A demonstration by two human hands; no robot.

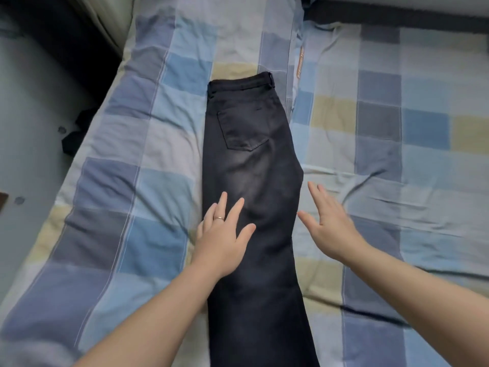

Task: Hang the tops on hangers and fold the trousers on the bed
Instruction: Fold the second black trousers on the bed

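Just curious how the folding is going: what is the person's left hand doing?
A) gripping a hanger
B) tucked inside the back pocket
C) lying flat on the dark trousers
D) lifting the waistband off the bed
C: the left hand lies with straight, spread fingers on the dark trousers, while the right hand is open beside them over the checked bedcover.

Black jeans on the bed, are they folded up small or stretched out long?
Stretched out long: the jeans lie flat, running off the picture's bottom edge, no crosswise fold visible.
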